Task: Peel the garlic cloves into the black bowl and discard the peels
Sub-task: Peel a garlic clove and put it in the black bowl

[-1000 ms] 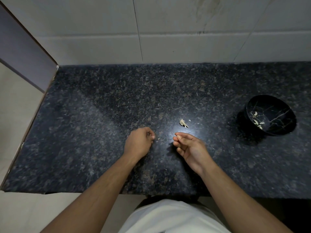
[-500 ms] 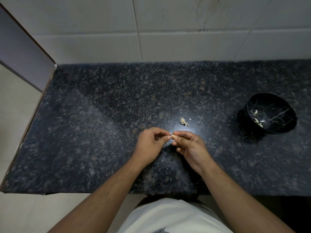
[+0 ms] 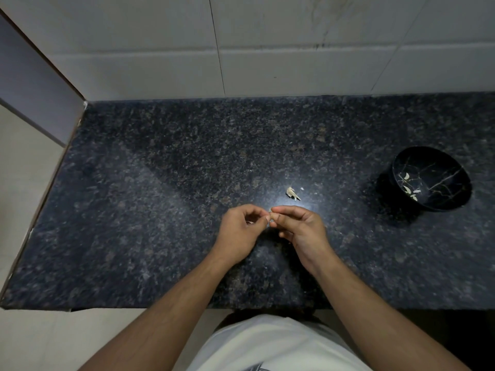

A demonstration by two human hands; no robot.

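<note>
**Mid-peel: one clove pinched between your fingertips**

Your left hand (image 3: 242, 231) and right hand (image 3: 300, 227) meet fingertip to fingertip just above the dark speckled granite countertop (image 3: 160, 210), near its front edge. Between them sits a small pale garlic clove (image 3: 270, 211), of which only a sliver shows. Both hands have their fingers curled, thumb and forefinger of each pinching at that sliver. Which hand carries the clove and which works the skin cannot be told from here.

By the look of it, you are on the peeling step for this clove. The round black bowl with pale marbled veins (image 3: 452, 167) stands well apart to your right, and a few pale peeled cloves (image 3: 408, 184) already lie in it, so the task seems partly done. A scrap of dry beige garlic peel (image 3: 292, 193) lies on the counter just beyond your right fingertips, not yet discarded.

The next move probably calls for a firm pinch on one end while the other hand draws the skin off, then a carry rightward to the bowl. The loose peel must be gathered afterwards.

As for the clove's heading, too little of it shows to be sure. The visible sliver seems to run roughly left to right, spanning the gap between your two pinches, so its long axis likely lies along that line. Which end is the tip is hidden.
</note>
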